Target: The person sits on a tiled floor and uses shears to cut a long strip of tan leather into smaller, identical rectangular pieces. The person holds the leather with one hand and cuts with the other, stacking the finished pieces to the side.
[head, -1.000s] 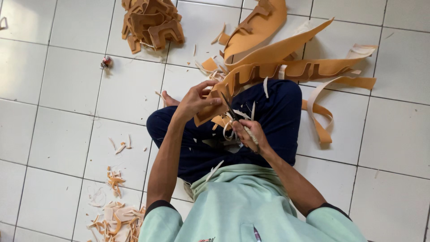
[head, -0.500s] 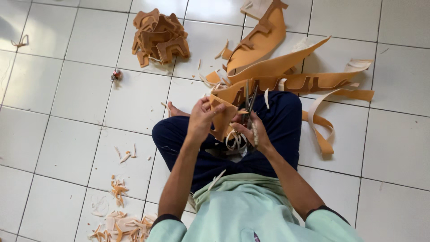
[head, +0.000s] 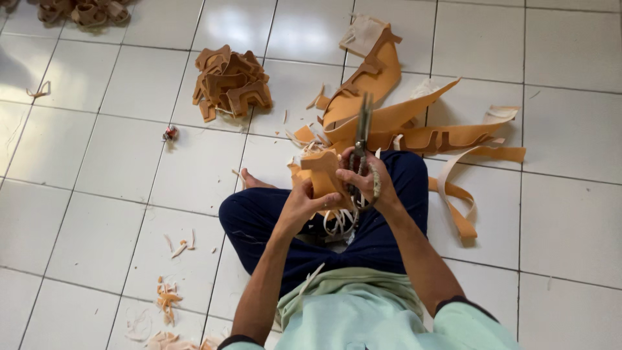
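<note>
A tan foam piece [head: 322,174] is gripped over the lap by the left hand [head: 303,206]. Scissors [head: 360,150] are clasped by the right hand [head: 372,185], blades up. Offcuts [head: 414,129] crowd ahead; bare tiles [head: 103,168] lie leftward.

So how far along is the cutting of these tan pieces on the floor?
Done: a pile of cut shapes sits on the tiles to the upper left, with trimmings scattered by the knee. In hand: the left hand holds a tan piece while the right hand grips scissors. Left: the larger tan sheets and strips heaped ahead look uncut.
</note>
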A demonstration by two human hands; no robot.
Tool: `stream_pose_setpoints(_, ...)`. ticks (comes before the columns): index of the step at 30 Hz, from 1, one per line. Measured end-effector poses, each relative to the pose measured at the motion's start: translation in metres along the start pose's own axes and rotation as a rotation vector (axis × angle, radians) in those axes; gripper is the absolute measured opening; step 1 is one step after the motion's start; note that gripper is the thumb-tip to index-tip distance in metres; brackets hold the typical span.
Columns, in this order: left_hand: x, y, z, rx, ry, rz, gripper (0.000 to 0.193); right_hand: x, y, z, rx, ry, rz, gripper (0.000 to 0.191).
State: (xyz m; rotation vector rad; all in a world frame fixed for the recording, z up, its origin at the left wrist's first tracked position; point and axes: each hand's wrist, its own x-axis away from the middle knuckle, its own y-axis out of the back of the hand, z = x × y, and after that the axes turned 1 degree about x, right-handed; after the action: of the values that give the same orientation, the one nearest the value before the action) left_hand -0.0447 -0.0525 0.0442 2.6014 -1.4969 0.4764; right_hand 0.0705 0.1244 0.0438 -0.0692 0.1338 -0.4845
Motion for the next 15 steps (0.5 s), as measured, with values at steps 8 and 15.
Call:
stream_pose_setpoints(8,-0.032,0.01,-0.011,0.752,-0.258,-0.384,0.043,0.029,-0.001,-0.014,0.039,-0.187,-0.294,0.034)
stream_pose_setpoints(15,-0.037,-0.003,-0.035,0.859,-0.464,-0.456,0.048,0.046,-0.03,0.007,0.142,-0.127,-0.014,0.053)
